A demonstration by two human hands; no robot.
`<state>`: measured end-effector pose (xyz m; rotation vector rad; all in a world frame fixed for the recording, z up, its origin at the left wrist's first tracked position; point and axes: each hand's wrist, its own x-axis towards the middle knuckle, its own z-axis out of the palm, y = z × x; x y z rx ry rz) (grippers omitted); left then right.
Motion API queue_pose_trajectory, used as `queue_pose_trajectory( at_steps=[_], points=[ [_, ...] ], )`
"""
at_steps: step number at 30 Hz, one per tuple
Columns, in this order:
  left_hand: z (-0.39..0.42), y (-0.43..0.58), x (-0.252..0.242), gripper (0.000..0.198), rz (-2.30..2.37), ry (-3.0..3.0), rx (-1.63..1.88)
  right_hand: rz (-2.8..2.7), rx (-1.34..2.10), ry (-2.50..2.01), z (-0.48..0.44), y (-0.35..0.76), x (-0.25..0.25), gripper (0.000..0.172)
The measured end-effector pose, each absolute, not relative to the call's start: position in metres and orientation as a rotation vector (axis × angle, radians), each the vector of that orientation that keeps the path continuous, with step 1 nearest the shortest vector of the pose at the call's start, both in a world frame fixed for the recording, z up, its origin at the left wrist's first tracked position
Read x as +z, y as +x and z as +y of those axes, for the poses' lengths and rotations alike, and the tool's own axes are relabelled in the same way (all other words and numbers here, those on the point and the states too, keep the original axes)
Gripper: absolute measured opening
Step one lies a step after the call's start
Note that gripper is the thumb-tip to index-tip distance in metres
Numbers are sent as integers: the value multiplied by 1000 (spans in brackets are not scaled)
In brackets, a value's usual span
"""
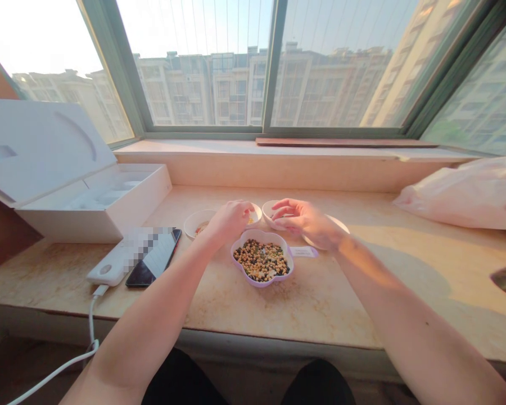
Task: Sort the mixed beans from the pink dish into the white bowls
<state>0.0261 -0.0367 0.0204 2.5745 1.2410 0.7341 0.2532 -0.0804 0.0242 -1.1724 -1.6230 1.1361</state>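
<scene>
A flower-shaped white bowl with a lilac rim [257, 233], holding mixed green and brown beans [261, 260], sits just in front of and between both hands. The left hand [228, 223] cups downward beside a small round white bowl [258, 214]. The right hand [304, 220], fingers half-curled, lies over another small round white bowl [267, 212]. Whether either hand grasps anything cannot be told.
</scene>
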Motion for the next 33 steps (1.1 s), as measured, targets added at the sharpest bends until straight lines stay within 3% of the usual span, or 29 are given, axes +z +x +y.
queue_pose_trajectory(
  at_steps=[4, 9, 13, 18, 33],
  points=[
    [-44, 30, 23, 30, 1113, 2657, 574, -1676, 693, -1276, -63, 276, 23, 32],
    [-64, 35, 26, 26, 888, 2755, 99, -1837, 180, -1506, -51, 287, 9, 18],
    [-75, 38, 27, 33, 805, 2792, -16, -1900, 176, -1616, -49, 290, -1, 25],
    [-74, 42, 26, 26, 718, 2809, -117, -1877, 162, -1647, -50, 290, -1, 33],
    [-65, 40, 15, 37, 856, 2635, 66, -1870, 108, -1616, -51, 286, 4, 30]
  ],
)
